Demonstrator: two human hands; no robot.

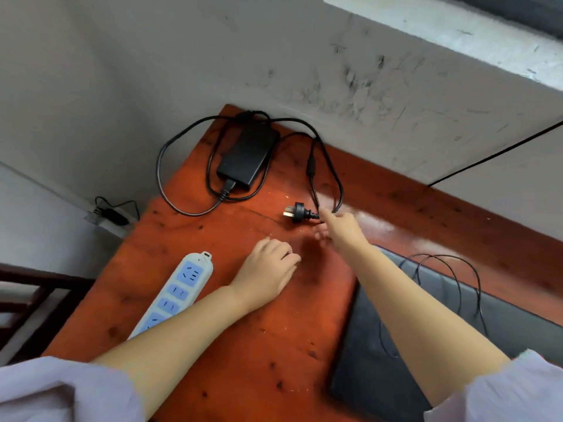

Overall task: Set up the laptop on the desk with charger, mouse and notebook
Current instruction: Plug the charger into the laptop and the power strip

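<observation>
At the near right edge of the worktop (243, 345) lies the closed laptop (380, 345), dark and flat, partly covered by the right forearm, with a thin black wire (451, 269) looped over it; what that wire belongs to is not clear. Along the near left edge the power strip (179, 290) lies with its sockets facing up, its near end hidden by the left arm. The left hand (268, 272) rests palm down mid-worktop, fingers loosely curled, holding nothing. Beyond it the right hand (341, 226) reaches to the plug (297, 212); its fingers seem to pinch the cable just behind the plug, though blur leaves this uncertain. The plug is light and rigid, best gripped by its body; the cable is limp. The heavier charger brick (248, 153) sits at the far left corner.
</observation>
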